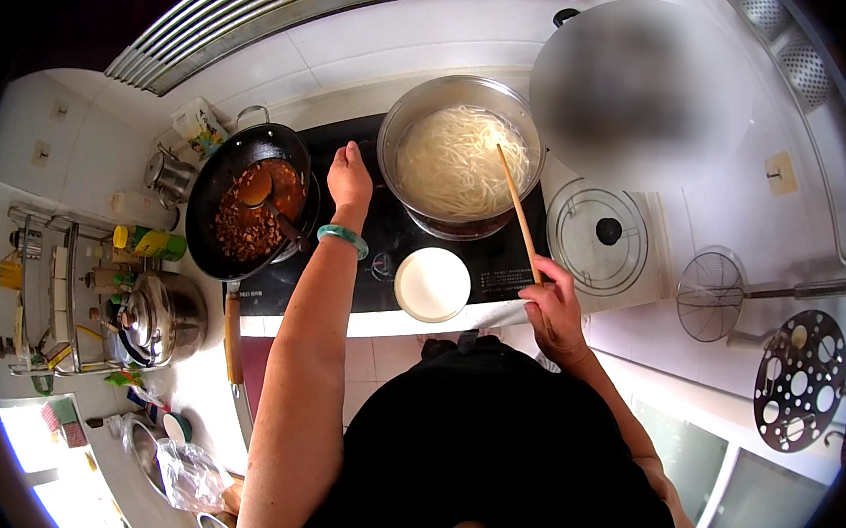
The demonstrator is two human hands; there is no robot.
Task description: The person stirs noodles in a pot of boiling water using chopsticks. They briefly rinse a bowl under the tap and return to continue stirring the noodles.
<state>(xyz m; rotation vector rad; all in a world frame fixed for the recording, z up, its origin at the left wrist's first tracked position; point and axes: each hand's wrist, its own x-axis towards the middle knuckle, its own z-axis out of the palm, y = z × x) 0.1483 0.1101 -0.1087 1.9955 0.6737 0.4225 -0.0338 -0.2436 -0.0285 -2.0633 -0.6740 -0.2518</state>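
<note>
My right hand [556, 306] grips long wooden chopsticks [519, 208]; whether one or a pair shows is unclear. Their far end dips among pale noodles [467, 157] in cloudy liquid, inside a large steel pot [390, 155] on the black cooktop [341, 280]. Left of that pot hovers my left hand [349, 178], apart from it, a green bangle [344, 238] round the wrist. Its fingers lie close together and the palm is hidden. A white bowl [432, 284] stands at the cooktop's front edge. Further left, a black wok [255, 142] holds chunky brown-red sauce [249, 230] and a ladle [279, 217].
The wok's wooden handle [234, 339] juts past the counter edge. A glass lid [594, 235] lies right of the cooktop. A wire strainer [711, 295] and perforated black disc [801, 379] hang at right. A lidded steel pot [169, 320] and metal rack [71, 298] occupy the left.
</note>
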